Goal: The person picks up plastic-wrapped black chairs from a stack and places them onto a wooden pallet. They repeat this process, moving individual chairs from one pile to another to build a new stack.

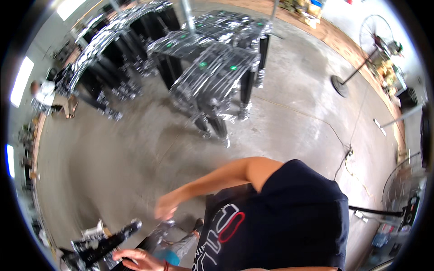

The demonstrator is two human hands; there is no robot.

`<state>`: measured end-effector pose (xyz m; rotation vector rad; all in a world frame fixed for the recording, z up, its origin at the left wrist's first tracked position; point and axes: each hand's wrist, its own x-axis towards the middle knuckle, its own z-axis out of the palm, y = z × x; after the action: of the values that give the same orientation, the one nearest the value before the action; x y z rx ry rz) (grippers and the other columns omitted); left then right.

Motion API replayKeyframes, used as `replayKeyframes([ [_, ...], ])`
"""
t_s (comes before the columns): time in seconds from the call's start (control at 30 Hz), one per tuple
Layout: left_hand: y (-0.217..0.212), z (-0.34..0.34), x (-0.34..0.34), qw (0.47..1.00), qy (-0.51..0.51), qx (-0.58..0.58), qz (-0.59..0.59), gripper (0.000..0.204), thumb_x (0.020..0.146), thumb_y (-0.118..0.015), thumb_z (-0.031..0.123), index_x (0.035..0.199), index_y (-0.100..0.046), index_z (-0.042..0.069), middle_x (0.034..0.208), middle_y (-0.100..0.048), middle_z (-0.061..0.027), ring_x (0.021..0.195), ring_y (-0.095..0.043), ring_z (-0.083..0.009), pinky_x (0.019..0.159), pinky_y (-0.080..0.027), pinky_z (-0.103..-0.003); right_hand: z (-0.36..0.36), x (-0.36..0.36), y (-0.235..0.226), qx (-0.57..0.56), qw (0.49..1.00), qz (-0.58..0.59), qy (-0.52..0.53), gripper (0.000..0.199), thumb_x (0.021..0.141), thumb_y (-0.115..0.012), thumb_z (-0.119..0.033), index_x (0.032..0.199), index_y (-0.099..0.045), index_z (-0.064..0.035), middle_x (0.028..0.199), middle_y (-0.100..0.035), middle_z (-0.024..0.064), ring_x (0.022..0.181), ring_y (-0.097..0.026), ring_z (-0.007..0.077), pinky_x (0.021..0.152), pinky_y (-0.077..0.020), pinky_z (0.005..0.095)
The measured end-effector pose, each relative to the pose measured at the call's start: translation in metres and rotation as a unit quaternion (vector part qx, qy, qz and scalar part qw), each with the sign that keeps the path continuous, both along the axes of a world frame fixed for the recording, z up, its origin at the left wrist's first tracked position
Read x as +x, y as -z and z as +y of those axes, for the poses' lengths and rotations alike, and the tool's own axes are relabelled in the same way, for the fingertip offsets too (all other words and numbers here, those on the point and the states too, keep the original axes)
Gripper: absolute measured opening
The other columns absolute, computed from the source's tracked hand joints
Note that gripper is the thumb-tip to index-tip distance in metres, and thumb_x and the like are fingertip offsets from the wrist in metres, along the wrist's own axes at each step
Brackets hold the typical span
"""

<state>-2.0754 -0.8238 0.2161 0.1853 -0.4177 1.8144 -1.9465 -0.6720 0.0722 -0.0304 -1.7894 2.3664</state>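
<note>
- A black bar (110,244) wrapped in clear film lies slanted at the lower left of the head view, its shiny end pointing up and to the right.
- The worker's left hand (138,260), a red band (166,266) at the wrist, reaches beside the bar with its fingers apart; whether it touches the bar cannot be told.
- The right hand (167,206), blurred, hangs at the end of an outstretched bare arm, its fingers curled; whether they close on anything cannot be told. Crumpled film (168,223) shows just below it.
- Between the hands and the worker's navy shirt (289,217), printed in white and red, appear a grey trouser leg (181,246) and a dark shoe (199,223).
- Across the concrete floor (131,149), well apart from the hands, black tables (217,67) stand in film, some with green spots on top; another wrapped row (117,49) stands to their left.
- At far left, a person (46,94) in a white top sits near the wall.
- At right, a tall fan (376,34) stands on a round base, and a cord (332,128) trails over the floor.
</note>
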Motion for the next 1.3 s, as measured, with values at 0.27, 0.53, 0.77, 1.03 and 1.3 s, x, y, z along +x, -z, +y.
replayKeyframes([
  [0.27,0.069,0.218,0.257,0.927,0.362,-0.101,0.018,0.036,0.089,-0.039,0.017,0.124,-0.038,0.008,0.115,-0.051,-0.0009,0.106,-0.047,-0.013,0.098,-0.027,-0.034,-0.011,0.412,0.077,-0.074,0.842,-0.283,0.453,0.029,0.082,-0.047,-0.019,0.105,-0.055,-0.0019,0.087,-0.059,0.0059,0.08,-0.056,0.014,0.067,-0.0449,0.0245],
  [0.53,0.096,0.373,0.537,0.776,0.607,-0.121,0.126,0.034,0.088,-0.041,0.023,0.114,-0.046,0.003,0.118,-0.049,-0.0116,0.115,-0.04,-0.0271,0.099,-0.027,-0.044,0.013,0.612,0.008,-0.183,0.678,-0.251,0.666,0.032,0.085,-0.043,-0.023,0.11,-0.053,-0.0037,0.094,-0.06,0.009,0.091,-0.056,0.0164,0.081,-0.0415,0.0275],
  [0.77,0.179,0.53,0.747,0.784,0.505,-0.342,0.115,0.054,0.073,-0.064,0.031,0.11,-0.038,0.001,0.107,-0.049,-0.0135,0.104,-0.046,-0.0306,0.092,-0.033,-0.046,0.186,0.749,0.005,-0.182,0.622,-0.16,0.745,0.034,0.085,-0.045,-0.025,0.11,-0.051,-0.0038,0.098,-0.058,0.0116,0.086,-0.058,0.0175,0.073,-0.0438,0.0258],
  [1.03,0.241,0.614,0.845,0.813,0.323,-0.477,0.083,0.065,0.06,-0.075,0.036,0.106,-0.041,0.005,0.106,-0.044,-0.0079,0.105,-0.04,-0.0257,0.097,-0.024,-0.045,0.405,0.839,0.036,-0.334,0.584,-0.083,0.735,0.033,0.08,-0.055,-0.025,0.099,-0.052,0.0013,0.087,-0.058,0.0116,0.075,-0.058,0.0193,0.066,-0.0468,0.0283],
  [1.3,0.234,0.628,0.873,0.836,0.106,-0.529,0.101,0.033,0.068,-0.07,0.035,0.087,-0.057,0.012,0.09,-0.056,-0.0014,0.092,-0.05,-0.0164,0.082,-0.039,-0.033,0.583,0.885,0.006,0.424,0.61,-0.281,0.607,0.02,0.075,-0.055,-0.024,0.083,-0.06,-0.0067,0.076,-0.061,0.016,0.074,-0.059,0.0328,0.064,-0.047,0.038],
])
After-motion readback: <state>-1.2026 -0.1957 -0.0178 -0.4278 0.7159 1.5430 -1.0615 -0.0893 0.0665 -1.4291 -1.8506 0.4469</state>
